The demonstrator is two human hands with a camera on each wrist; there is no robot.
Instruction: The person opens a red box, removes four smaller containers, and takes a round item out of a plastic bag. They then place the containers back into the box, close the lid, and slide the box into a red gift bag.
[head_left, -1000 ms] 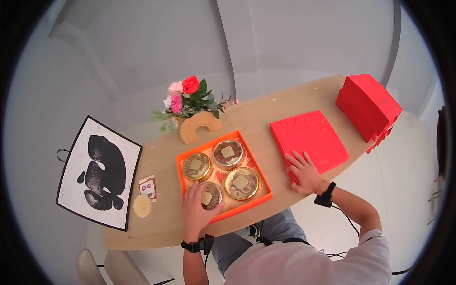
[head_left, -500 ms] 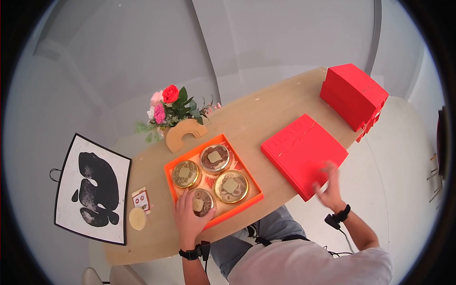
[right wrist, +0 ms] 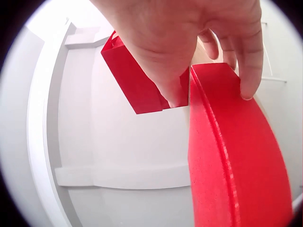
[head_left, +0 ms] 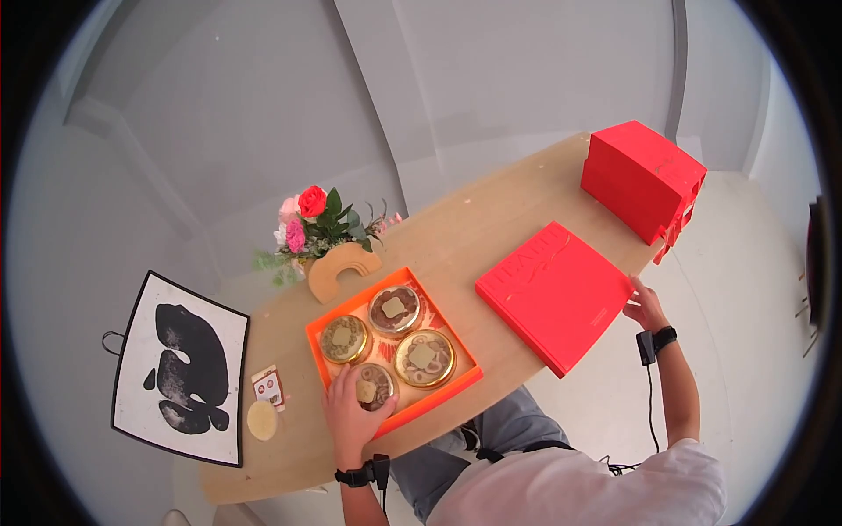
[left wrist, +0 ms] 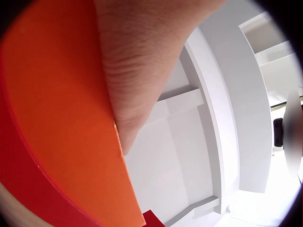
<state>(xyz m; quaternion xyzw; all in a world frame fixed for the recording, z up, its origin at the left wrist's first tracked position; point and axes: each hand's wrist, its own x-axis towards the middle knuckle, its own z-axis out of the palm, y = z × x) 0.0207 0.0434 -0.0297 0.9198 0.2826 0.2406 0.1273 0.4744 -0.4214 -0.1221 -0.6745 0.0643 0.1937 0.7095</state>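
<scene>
Round clear-sided jars with gold or silver rims stand in an orange open box (head_left: 469,377). My left hand (head_left: 351,416) reaches over the near wall, thumb and fingers spread round the nearest jar (head_left: 374,387). In the left wrist view the left hand (left wrist: 139,61) lies along the orange wall (left wrist: 57,99), and the jar is hidden. A flat red box with raised lettering (head_left: 557,298) lies to the right. My right hand (head_left: 647,309) holds its right corner. In the right wrist view the right hand (right wrist: 189,38) has its thumb and fingers either side of the corner of the red box (right wrist: 241,142).
A taller red box (head_left: 636,180) stands at the table's far right end. Flowers (head_left: 316,219) and a wooden arch (head_left: 338,267) are behind the orange box. At the left are a black-and-white picture (head_left: 184,373), a small card (head_left: 269,388) and a pale disc (head_left: 262,421).
My right hand has left the flat red box's near edge, lifted away and come to its right corner. That box has turned slightly. The left hand stays at the jar; the head view has shifted.
</scene>
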